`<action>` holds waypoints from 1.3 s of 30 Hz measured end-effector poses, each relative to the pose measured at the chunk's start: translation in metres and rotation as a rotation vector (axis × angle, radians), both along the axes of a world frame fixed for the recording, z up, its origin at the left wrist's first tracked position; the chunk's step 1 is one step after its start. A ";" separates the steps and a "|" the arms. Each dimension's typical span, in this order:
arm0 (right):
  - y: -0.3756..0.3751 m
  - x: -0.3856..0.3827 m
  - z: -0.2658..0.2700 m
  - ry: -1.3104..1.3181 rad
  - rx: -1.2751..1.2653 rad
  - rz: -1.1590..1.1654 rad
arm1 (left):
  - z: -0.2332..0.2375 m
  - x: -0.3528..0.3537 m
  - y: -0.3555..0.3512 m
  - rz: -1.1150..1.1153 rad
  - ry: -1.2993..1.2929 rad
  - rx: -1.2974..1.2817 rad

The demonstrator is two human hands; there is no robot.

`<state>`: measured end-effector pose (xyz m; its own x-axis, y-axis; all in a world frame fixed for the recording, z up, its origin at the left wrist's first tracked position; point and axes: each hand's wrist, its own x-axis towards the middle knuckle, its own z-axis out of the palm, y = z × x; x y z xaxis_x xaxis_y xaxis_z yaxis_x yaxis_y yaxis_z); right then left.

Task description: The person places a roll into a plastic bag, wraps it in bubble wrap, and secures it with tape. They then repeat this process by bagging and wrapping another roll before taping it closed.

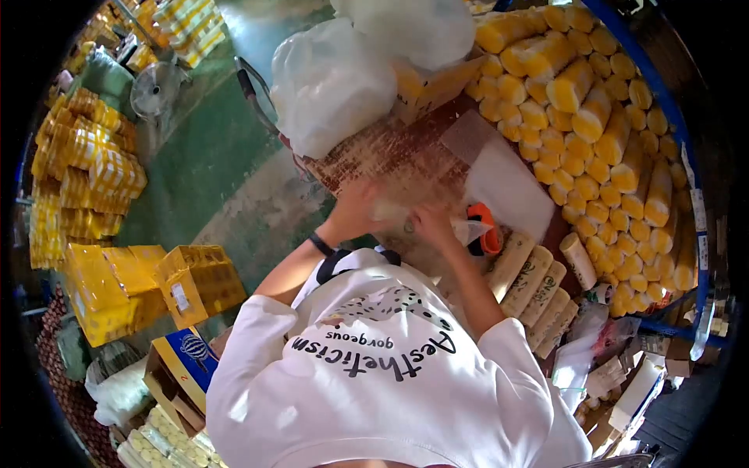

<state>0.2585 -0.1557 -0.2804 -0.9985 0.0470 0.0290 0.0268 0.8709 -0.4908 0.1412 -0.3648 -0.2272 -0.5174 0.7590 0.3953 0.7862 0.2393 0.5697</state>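
A piece of see-through plastic sits just right of the middle of the frame, beside the right hand. It looks very light, limp and slippery, likely to crease or cling – a pinch at an edge would probably suit it better than a broad grasp. The right hand's fingers seem bent; whether they pinch the plastic I cannot tell. The left hand, black band at its wrist, is blurred near a pale patch between the hands, so its grip cannot be told either.

Both hands are over a worn reddish-brown tabletop. Right of them lies an orange-and-black tool, then long pale packs with green lettering too slanted to make out. The white top, lower centre, reads "Aestheticism" and "gorgeous".

Farther out, the yellow carton at upper centre has print I cannot read. At lower left, a yellow box bears a small white label, illegible here, and a blue-and-yellow box shows a striped balloon-like emblem – plus what looks like a "2".
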 end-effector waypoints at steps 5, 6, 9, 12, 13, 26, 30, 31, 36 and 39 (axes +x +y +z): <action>0.022 0.004 0.034 0.126 0.041 0.059 | -0.032 0.009 0.034 -0.078 0.155 -0.433; 0.038 0.012 0.035 0.105 0.092 0.068 | -0.029 0.006 0.036 -0.079 0.154 -0.545; 0.081 0.037 0.041 -0.102 0.253 0.032 | -0.042 -0.009 0.040 -0.138 0.120 -0.696; 0.101 0.057 0.029 0.001 0.218 -0.004 | -0.049 -0.020 0.042 -0.193 0.111 -0.593; 0.102 0.060 0.029 0.002 0.178 -0.020 | -0.047 -0.021 0.043 -0.207 0.117 -0.532; 0.059 0.094 0.040 0.030 -0.111 0.060 | -0.048 -0.005 -0.006 -0.421 -0.071 -0.051; 0.055 0.103 0.045 0.019 -0.235 0.007 | -0.056 0.001 -0.010 -0.395 -0.285 -0.155; 0.059 0.105 0.042 -0.026 -0.176 0.006 | -0.057 0.000 -0.008 -0.387 -0.325 -0.162; 0.078 0.096 -0.007 -0.080 -0.129 -0.156 | -0.079 -0.011 -0.005 -0.296 -0.454 -0.186; 0.080 0.087 -0.024 -0.045 -0.156 -0.241 | -0.079 -0.019 -0.008 -0.264 -0.450 -0.141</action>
<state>0.3452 -0.0758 -0.3041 -0.9580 0.2839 -0.0410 0.2487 0.7506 -0.6122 0.1217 -0.3727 -0.3065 -0.3965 0.9158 0.0632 0.5160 0.1654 0.8405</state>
